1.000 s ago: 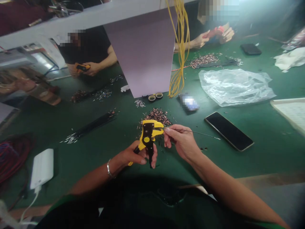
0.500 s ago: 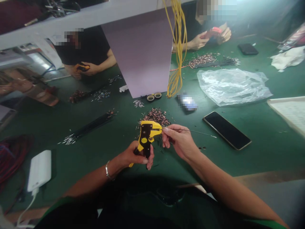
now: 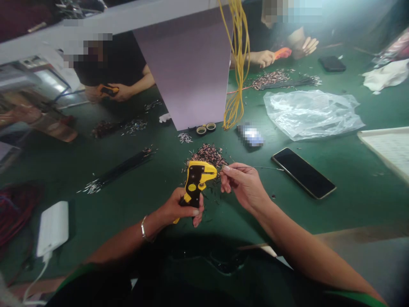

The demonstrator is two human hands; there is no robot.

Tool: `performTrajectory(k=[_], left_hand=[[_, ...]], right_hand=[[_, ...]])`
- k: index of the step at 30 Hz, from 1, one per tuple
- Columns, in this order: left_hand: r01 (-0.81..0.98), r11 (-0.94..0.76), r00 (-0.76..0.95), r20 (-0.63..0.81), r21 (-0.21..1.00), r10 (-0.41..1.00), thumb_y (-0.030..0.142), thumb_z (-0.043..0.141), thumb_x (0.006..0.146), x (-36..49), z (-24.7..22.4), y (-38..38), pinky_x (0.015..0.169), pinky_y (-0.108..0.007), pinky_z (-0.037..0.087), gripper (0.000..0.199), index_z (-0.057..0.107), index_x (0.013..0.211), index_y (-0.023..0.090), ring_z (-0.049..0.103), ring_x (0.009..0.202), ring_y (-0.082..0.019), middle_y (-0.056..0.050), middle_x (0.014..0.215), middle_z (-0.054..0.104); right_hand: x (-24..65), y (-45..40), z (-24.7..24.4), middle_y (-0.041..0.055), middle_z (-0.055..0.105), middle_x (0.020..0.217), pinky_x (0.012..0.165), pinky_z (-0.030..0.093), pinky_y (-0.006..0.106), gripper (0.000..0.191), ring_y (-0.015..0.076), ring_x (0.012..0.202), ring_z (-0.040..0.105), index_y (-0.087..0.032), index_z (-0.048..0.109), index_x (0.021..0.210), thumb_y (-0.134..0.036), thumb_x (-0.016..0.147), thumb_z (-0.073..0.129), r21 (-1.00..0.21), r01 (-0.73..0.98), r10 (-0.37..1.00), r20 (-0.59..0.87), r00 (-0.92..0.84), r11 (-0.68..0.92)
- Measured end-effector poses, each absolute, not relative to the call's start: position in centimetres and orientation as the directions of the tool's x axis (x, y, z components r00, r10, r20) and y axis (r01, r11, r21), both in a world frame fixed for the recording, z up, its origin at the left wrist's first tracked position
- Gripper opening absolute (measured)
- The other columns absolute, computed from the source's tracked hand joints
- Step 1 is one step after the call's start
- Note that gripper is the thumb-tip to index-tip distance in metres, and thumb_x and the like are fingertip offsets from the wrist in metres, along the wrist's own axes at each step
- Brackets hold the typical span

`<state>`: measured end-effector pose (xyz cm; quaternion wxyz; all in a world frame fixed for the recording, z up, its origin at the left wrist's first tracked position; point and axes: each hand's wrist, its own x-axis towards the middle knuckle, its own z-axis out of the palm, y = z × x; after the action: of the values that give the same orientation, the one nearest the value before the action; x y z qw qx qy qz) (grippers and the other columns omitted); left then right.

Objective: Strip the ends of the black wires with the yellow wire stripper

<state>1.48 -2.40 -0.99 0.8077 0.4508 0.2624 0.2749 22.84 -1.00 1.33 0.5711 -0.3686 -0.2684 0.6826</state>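
Note:
My left hand (image 3: 183, 207) is wrapped round the handles of a yellow and black wire stripper (image 3: 194, 181), its jaws pointing right. Between thumb and fingers, my right hand (image 3: 241, 179) pinches a thin dark wire (image 3: 262, 167) just right of the jaws. One end of the wire trails right to the phone's edge; the other is close to the jaw tip, with a small gap showing. Behind the stripper lies a pile of short dark and copper-coloured scraps (image 3: 211, 154). A bundle of dark wires (image 3: 121, 169) with pale tips rests to the left.
A phone (image 3: 303, 172) and a clear plastic bag (image 3: 313, 115) lie to the right. Two tape rolls (image 3: 206, 128) sit by an upright pale panel (image 3: 188, 72), beside hanging yellow wires (image 3: 236, 64). A white power bank (image 3: 53, 229) is at left. Two co-workers' hands hold tools across the table.
My right hand has shifted slightly right with the wire, away from the stripper's jaws. My left hand stays nearly still. The co-worker at back right has moved the red tool and spread one hand.

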Motion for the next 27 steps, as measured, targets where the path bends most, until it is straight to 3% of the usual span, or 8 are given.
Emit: performTrajectory(k=[5, 10, 17, 27], left_hand=[[-0.196, 0.444, 0.682, -0.204, 0.874, 0.702, 0.022, 0.081, 0.073, 1.4, -1.2, -2.6, 0.048, -0.028, 0.053, 0.023, 0.063, 0.082, 0.01, 0.06, 0.047, -0.013, -0.001, 0.059, 0.062], [-0.22, 0.422, 0.628, -0.203, 0.88, 0.751, 0.021, 0.077, 0.076, 1.4, -1.2, -2.4, 0.038, -0.021, 0.044, 0.02, 0.059, 0.077, 0.013, 0.046, 0.034, -0.007, 0.004, 0.046, 0.055], [-0.276, 0.431, 0.654, -0.161, 0.859, 0.739, 0.018, 0.075, 0.075, 1.7, -0.6, -2.0, 0.05, -0.029, 0.051, 0.018, 0.062, 0.086, 0.011, 0.056, 0.049, -0.012, -0.001, 0.063, 0.059], [-0.325, 0.345, 0.55, -0.12, 0.881, 0.826, 0.019, 0.076, 0.073, 1.5, -1.3, -1.2, 0.058, -0.033, 0.053, 0.025, 0.063, 0.092, 0.011, 0.06, 0.059, -0.015, -0.004, 0.076, 0.062]], right_hand=[[22.9, -0.8, 1.3, -0.0027, 0.064, 0.052, 0.041, 0.049, 0.025, 0.026, 0.008, 0.036, 0.048, -0.017, 0.066, 0.058, -0.033, 0.066, 0.084, -0.776, -0.591, 0.974, -0.214, -0.08, -0.219], [22.8, -0.8, 1.2, -0.0037, 0.063, 0.052, 0.043, 0.049, 0.025, 0.021, 0.0077, 0.037, 0.048, -0.018, 0.067, 0.062, -0.03, 0.068, 0.082, -0.776, -0.589, 0.972, -0.219, -0.084, -0.226], [23.2, -0.3, 0.7, -0.0034, 0.063, 0.052, 0.042, 0.048, 0.025, 0.021, 0.0077, 0.037, 0.048, -0.017, 0.068, 0.062, -0.03, 0.068, 0.083, -0.774, -0.595, 0.971, -0.23, -0.056, -0.218], [23.1, -0.7, 0.6, -0.0012, 0.064, 0.051, 0.041, 0.046, 0.025, 0.022, 0.0092, 0.036, 0.051, -0.016, 0.068, 0.061, -0.03, 0.07, 0.082, -0.839, -0.532, 0.989, -0.149, 0.018, -0.116]])
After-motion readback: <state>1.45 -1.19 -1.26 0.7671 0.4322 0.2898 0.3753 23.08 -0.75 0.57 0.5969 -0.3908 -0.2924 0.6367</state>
